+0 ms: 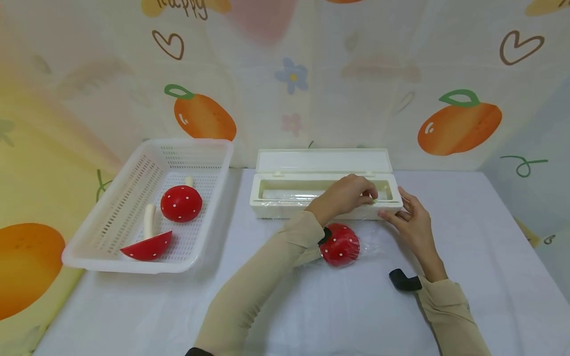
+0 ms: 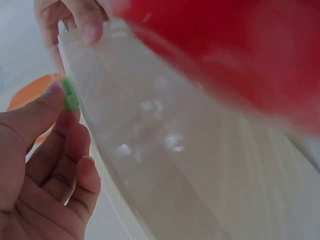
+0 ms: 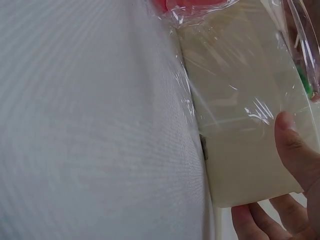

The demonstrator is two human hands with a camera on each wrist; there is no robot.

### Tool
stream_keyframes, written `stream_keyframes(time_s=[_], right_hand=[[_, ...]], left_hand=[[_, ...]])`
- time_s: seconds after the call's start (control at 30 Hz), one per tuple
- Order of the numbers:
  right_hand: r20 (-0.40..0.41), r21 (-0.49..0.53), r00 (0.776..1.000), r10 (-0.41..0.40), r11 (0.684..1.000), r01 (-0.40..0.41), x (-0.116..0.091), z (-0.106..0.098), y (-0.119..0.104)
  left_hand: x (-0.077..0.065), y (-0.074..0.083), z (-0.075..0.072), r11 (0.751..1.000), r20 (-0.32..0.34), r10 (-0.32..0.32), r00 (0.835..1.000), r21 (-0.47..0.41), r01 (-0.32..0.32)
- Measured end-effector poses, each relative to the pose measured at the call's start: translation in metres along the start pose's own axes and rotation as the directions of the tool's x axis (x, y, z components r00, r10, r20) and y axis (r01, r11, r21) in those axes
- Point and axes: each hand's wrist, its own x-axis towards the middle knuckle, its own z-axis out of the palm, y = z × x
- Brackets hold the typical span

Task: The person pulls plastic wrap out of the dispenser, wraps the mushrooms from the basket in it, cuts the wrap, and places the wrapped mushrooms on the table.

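Note:
A white cling film dispenser box point(image 1: 285, 211) stands on the table with its lid point(image 1: 322, 160) raised at the back. My left hand point(image 1: 345, 198) reaches over its front and pinches a small green slide cutter point(image 2: 70, 94) at the box's edge, between thumb and finger. At the box's right end, my right hand point(image 1: 416, 230) grips the corner, thumb on the front face and fingers round the end. Clear film point(image 3: 255, 110) hangs down the box front. Just before the box lies a red, white-dotted mushroom cap point(image 1: 340, 245) under film, partly hidden by the left sleeve.
To the left stands a white plastic basket point(image 1: 84, 247) holding two toy mushrooms: one with a round red cap point(image 1: 181, 203), one with a half cap point(image 1: 149, 247) and pale stem. A patterned cloth point(image 1: 249, 74) hangs behind the white table point(image 1: 285, 316).

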Motion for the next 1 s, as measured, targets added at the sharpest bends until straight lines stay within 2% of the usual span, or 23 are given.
stream_keyframes(time_s=[0.33, 0.6, 0.7, 0.83, 1.0], right_hand=[[0.017, 0.006, 1.000, -0.001, 1.000, 0.001, 0.000, -0.001, 0.002], [0.007, 0.010, 1.000, -0.025, 1.000, 0.025, 0.000, -0.002, 0.003], [0.003, 0.017, 1.000, -0.017, 1.000, 0.017, 0.001, -0.001, 0.004], [0.014, 0.015, 1.000, 0.013, 1.000, -0.013, 0.001, 0.000, 0.004], [0.015, -0.006, 1.000, 0.014, 1.000, -0.014, 0.000, -0.002, 0.003]], left_hand=[[0.021, 0.026, 0.010, 0.999, -0.005, -0.013, 1.000, 0.049, 0.014], [0.028, 0.037, 0.012, 0.996, -0.005, -0.045, 0.999, 0.075, 0.045], [0.031, 0.041, 0.014, 0.995, -0.019, -0.033, 0.999, 0.098, 0.035], [0.031, 0.043, 0.015, 0.990, -0.024, -0.031, 0.999, 0.134, 0.034], [0.025, 0.040, 0.011, 0.994, -0.001, -0.029, 1.000, 0.109, 0.029]])
